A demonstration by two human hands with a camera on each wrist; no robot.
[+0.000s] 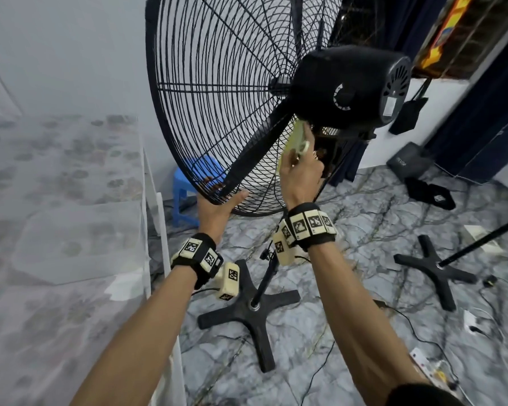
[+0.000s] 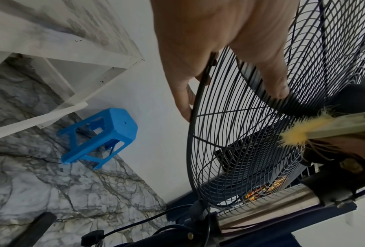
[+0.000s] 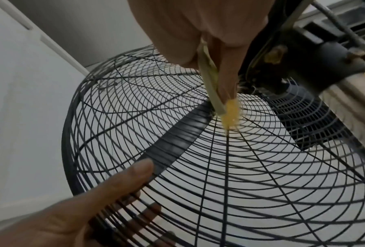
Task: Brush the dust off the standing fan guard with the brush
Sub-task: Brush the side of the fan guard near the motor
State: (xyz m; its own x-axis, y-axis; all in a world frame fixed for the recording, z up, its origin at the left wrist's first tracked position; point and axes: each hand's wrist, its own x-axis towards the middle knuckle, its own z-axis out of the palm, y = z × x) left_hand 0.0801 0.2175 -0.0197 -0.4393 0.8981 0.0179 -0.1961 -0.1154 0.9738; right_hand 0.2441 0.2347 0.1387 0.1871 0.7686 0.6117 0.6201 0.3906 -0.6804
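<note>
A big black wire fan guard [image 1: 217, 92] on a standing fan fills the upper middle, seen from behind, with the black motor housing [image 1: 349, 86] at its hub. My left hand [image 1: 217, 206] grips the guard's lower rim [image 2: 195, 103], thumb on the rear wires and fingers round the front. My right hand [image 1: 301, 174] holds a pale green brush [image 1: 298, 140] up against the rear guard just below the motor. Its yellow bristles [image 3: 231, 113] touch the wires near the hub [image 3: 224, 120]. In the left wrist view the brush [image 2: 317, 130] lies against the guard.
The fan's pole runs down to a black cross base [image 1: 252, 315] on the marble floor. A second cross base [image 1: 434, 268] stands to the right. A blue plastic stool [image 1: 188, 183] sits behind the guard by the white wall. Cables and a power strip [image 1: 423, 361] lie on the floor.
</note>
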